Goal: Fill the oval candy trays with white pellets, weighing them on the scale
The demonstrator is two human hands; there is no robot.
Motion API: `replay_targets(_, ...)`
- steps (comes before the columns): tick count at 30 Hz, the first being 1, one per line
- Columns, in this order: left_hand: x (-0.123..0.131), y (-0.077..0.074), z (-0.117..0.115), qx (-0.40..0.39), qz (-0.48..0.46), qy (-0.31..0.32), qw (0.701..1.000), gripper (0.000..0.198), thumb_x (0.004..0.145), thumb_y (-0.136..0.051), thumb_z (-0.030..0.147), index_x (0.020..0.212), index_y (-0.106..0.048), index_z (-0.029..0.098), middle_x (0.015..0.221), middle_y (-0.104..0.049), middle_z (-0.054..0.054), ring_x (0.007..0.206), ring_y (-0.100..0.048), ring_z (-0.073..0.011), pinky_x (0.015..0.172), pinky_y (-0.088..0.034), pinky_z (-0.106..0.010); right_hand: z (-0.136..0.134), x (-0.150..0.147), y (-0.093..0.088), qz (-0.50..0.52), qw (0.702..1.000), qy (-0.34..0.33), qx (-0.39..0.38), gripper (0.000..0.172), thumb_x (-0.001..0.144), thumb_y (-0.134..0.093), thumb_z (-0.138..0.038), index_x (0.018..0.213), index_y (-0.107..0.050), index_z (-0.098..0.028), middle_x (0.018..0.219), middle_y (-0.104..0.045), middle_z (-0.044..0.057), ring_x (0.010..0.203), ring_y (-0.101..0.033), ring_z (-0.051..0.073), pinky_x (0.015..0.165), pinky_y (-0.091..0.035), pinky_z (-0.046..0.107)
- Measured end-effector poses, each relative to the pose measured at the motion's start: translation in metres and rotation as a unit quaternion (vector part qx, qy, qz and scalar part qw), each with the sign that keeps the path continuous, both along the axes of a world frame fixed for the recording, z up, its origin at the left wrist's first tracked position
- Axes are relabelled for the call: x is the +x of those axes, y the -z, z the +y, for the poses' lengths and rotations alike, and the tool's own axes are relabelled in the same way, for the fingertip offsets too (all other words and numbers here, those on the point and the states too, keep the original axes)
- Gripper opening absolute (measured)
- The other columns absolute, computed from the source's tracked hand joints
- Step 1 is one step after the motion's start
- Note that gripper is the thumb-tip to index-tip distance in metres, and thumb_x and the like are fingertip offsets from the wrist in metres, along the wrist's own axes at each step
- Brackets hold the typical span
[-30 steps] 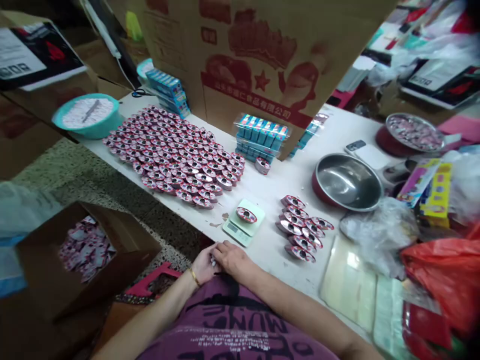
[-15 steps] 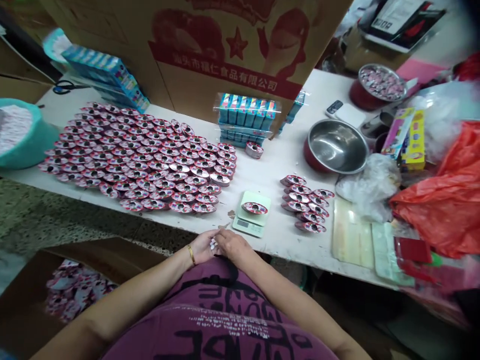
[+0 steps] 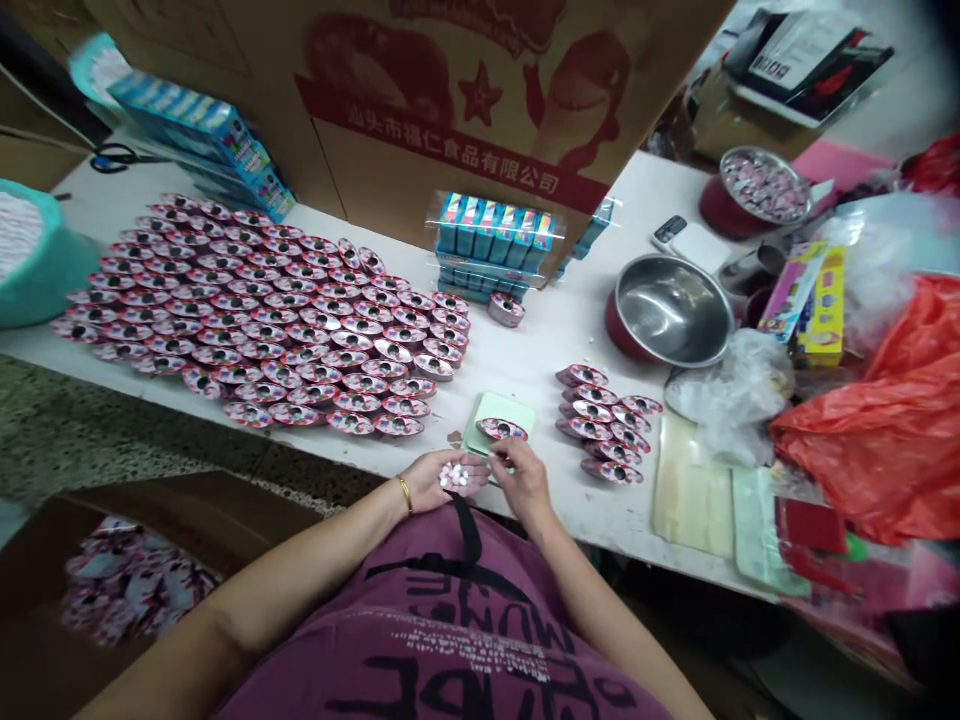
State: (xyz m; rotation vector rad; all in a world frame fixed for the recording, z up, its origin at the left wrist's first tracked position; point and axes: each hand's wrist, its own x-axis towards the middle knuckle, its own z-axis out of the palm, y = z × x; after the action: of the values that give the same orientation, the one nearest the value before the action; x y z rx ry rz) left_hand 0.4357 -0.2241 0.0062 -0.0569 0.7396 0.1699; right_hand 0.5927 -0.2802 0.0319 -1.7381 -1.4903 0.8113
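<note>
My left hand (image 3: 450,482) lies palm up at the table's front edge, its fingers stretched out, holding several small white tablets (image 3: 454,474) in the palm. Just right of it, the fingertips of my right hand (image 3: 521,478) are pinched together over the front of a pale green scale (image 3: 506,408); what they hold, if anything, is too small to tell. One red-and-white oval pack (image 3: 501,430) with a dark round hole in its top rests on the scale, right behind my fingertips. The scale's display is hidden by my right hand.
Rows of similar packs (image 3: 262,310) cover the table's left side; a smaller group (image 3: 600,425) stands right of the scale. Behind are blue boxes (image 3: 495,235) and a big carton (image 3: 450,120). A steel bowl (image 3: 667,310) and red plastic bag (image 3: 862,410) lie rightward.
My hands have moved apart. The right hand has gone right to the scale's front, while the left has opened flat, showing the white tablets. The view has shifted slightly.
</note>
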Motion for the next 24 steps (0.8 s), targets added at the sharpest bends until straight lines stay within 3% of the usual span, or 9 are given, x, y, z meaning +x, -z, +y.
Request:
replay_targets(3,0.004,0.002,-0.002,0.011,0.013,-0.006,1.000,0.030,0.075,-0.047,0.027,0.090,-0.057,0.003,0.088,-0.062,-0.017,0.082,-0.058,-0.0212,0.076,-0.042,-0.032,0.015,0.025,0.008,-0.057,0.998,0.009,0.017,0.015,0.076,-0.042,-0.020,0.083,-0.056,-0.019,0.079,-0.053,0.003,0.069,-0.050,0.011,0.063,-0.042,0.023)
replay_targets(9,-0.003,0.001,-0.012,0.008,0.016,-0.067,0.998,0.027,0.075,-0.047,0.023,0.088,-0.057,0.002,0.087,-0.062,-0.017,0.083,-0.058,-0.0209,0.077,-0.042,-0.031,0.030,0.039,0.023,-0.189,0.979,-0.074,0.013,0.020,0.081,-0.038,-0.020,0.087,-0.057,-0.018,0.085,-0.054,0.006,0.080,-0.049,0.014,0.072,-0.041,0.025)
replay_targets(16,-0.015,0.012,-0.011,0.003,0.063,-0.085,0.994,0.025,0.074,-0.047,0.020,0.092,-0.057,0.004,0.086,-0.063,-0.015,0.078,-0.060,-0.0191,0.070,-0.045,-0.027,0.004,0.046,0.015,-0.232,0.971,-0.055,0.028,0.026,0.083,-0.034,-0.018,0.099,-0.054,-0.019,0.091,-0.052,0.006,0.084,-0.045,0.016,0.073,-0.038,0.026)
replay_targets(20,-0.021,0.021,-0.007,0.000,0.099,-0.085,0.991,0.024,0.074,-0.048,0.019,0.090,-0.057,0.004,0.083,-0.063,-0.014,0.077,-0.060,-0.0187,0.067,-0.047,-0.026,0.022,0.034,0.014,-0.307,0.945,-0.110,0.007,0.032,0.082,-0.034,-0.015,0.109,-0.050,-0.025,0.095,-0.050,0.006,0.083,-0.041,0.018,0.071,-0.035,0.028)
replay_targets(24,-0.027,0.020,-0.002,0.005,0.110,-0.079,0.991,0.024,0.073,-0.049,0.018,0.090,-0.058,0.003,0.085,-0.063,-0.015,0.077,-0.060,-0.0192,0.067,-0.048,-0.026,0.035,0.036,0.012,-0.370,0.912,-0.178,-0.009,0.033,0.080,-0.040,-0.014,0.108,-0.050,-0.027,0.096,-0.049,0.006,0.083,-0.039,0.019,0.068,-0.031,0.030)
